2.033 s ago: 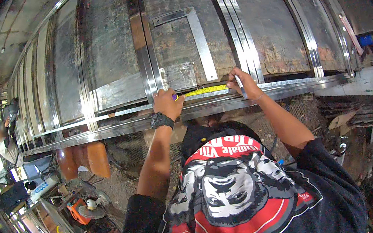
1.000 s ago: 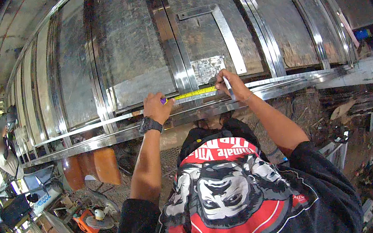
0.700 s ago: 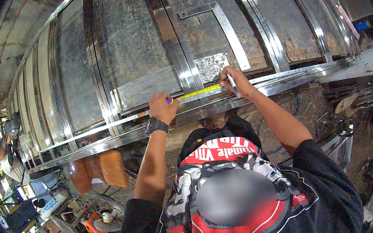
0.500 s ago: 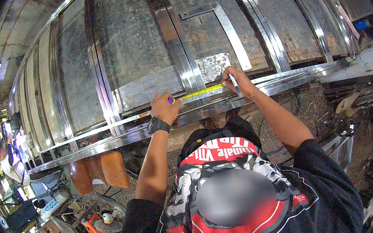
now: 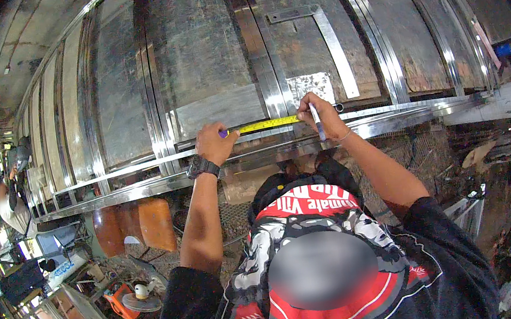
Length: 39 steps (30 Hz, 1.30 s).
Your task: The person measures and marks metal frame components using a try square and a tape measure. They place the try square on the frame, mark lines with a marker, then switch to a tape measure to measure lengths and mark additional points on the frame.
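While the yellow tape (image 5: 267, 124) looks light, it may spring back, so hold it firmly where the left hand (image 5: 210, 144) grips and the right hand (image 5: 323, 115) pinches.

Head-worn fisheye (fairly near), downward onto left hand (image 5: 212, 144) and right hand (image 5: 330, 121)

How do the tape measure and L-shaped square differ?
The tape measure shows yellow; the square is silvery. The tape measure runs nearly straight; the square turns a corner. The tape measure spans left hand to right hand; the square lies untouched. Both look narrow.
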Motion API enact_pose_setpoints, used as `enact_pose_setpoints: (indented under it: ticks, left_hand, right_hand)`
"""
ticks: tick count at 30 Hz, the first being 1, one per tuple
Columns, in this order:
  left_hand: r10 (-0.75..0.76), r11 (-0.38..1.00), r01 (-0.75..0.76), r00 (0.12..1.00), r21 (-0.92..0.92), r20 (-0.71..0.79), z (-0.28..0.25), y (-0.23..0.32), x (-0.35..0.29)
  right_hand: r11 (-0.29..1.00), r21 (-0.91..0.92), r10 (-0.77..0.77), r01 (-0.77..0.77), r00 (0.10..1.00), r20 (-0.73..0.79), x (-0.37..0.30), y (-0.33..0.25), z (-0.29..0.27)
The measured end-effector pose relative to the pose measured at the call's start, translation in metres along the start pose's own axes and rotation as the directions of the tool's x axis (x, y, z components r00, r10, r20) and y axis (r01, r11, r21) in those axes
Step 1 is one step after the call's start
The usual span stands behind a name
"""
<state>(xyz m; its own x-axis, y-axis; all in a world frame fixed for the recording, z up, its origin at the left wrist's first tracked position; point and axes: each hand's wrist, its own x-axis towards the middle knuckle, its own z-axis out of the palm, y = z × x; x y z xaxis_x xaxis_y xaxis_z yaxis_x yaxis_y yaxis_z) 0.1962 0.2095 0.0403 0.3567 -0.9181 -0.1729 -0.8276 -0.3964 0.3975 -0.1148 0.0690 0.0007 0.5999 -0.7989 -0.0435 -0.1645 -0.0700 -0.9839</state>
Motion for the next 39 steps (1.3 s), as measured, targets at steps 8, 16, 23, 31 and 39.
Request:
enact_pose_setpoints:
  ticks: [8,16,23,31,39]
  left_hand:
    - [0.051,0.999,-0.052,0.998,-0.011,-0.043,0.012,-0.016,-0.006]
    - [-0.032,0.996,0.030,0.999,-0.088,-0.021,-0.001,-0.019,-0.008]
    - [-0.098,0.964,0.123,0.989,-0.235,0.115,-0.060,-0.014,-0.021]
    - [0.006,0.662,0.323,0.900,-0.677,0.436,-0.008,0.039,-0.143]
    - [-0.032,0.522,0.391,0.897,-0.758,0.441,0.020,0.090,-0.194]
  right_hand:
    - [0.968,0.196,0.167,-0.159,0.986,-0.024,-0.001,-0.008,0.017]
    - [0.986,0.138,0.094,-0.093,0.996,-0.001,0.004,-0.008,0.021]
    - [0.974,0.226,-0.004,0.003,1.000,0.001,0.019,-0.051,0.030]
    - [0.995,0.085,0.032,-0.056,0.964,0.263,-0.053,-0.103,0.019]
    - [0.993,-0.058,-0.091,0.102,0.981,0.169,-0.110,-0.096,0.029]
